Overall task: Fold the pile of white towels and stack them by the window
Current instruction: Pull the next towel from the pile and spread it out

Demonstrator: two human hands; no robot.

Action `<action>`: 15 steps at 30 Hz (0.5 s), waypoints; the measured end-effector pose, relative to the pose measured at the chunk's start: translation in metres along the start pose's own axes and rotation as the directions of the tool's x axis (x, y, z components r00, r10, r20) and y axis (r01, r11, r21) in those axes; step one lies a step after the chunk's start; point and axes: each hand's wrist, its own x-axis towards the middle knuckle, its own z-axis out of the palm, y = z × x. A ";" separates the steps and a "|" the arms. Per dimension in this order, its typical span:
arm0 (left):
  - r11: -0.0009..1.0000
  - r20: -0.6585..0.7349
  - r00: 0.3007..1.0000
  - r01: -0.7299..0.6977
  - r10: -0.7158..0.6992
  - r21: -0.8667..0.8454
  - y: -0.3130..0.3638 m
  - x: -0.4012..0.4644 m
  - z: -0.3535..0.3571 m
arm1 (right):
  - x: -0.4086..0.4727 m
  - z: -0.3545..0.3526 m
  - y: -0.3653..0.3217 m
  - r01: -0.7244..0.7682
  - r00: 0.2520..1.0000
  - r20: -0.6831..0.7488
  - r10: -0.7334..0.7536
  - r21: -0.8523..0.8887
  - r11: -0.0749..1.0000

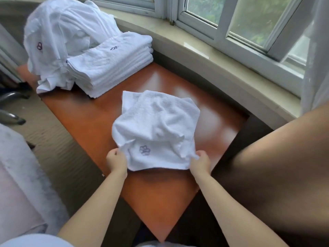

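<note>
The left hand (pixel 116 160) and right hand (pixel 200 162) are each pinching a near corner of a rumpled white towel (pixel 156 129), holding it over the orange table (pixel 99 114); a folded stack (pixel 110 66) is sitting beside the unfolded pile (pixel 58 32) near the window (pixel 231 16).

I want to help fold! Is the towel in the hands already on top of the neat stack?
No, the towel is held by both hands above the table, apart from the folded stack.

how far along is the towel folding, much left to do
Partly done. A neat stack of folded towels already sits on the table near the window. In hand: the left hand and right hand each pinch a near corner of one towel, still rumpled. Left: the unfolded pile behind the stack.
</note>
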 end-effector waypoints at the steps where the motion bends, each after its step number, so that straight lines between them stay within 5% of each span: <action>1: 0.960 -0.044 0.986 0.145 -0.160 -0.239 -0.001 -0.006 -0.007 | 0.002 -0.009 0.002 -0.006 0.996 -0.091 0.011 0.045 0.999; 3: 0.777 -0.009 0.933 0.295 -0.360 -0.556 -0.008 -0.024 -0.020 | 0.006 -0.025 0.011 -0.034 0.980 -0.192 0.051 0.091 0.995; 6: 0.689 0.049 0.870 0.421 -0.490 -0.590 -0.032 -0.055 -0.034 | 0.006 -0.038 0.028 -0.097 0.966 -0.236 0.108 0.059 0.994; 10: 0.699 0.062 0.820 0.522 -0.569 -0.488 -0.045 -0.078 -0.037 | -0.006 -0.032 0.040 -0.005 0.955 -0.290 -0.058 -0.210 0.978; 13: 0.723 -0.043 0.796 0.523 -0.604 -0.452 -0.050 -0.078 -0.043 | -0.018 -0.015 0.034 0.143 0.970 -0.140 -0.198 -0.328 0.934; 15: 0.859 -0.132 0.873 0.418 -0.470 -0.297 -0.056 -0.073 -0.050 | -0.020 -0.004 0.032 0.130 0.983 -0.058 -0.172 -0.437 0.890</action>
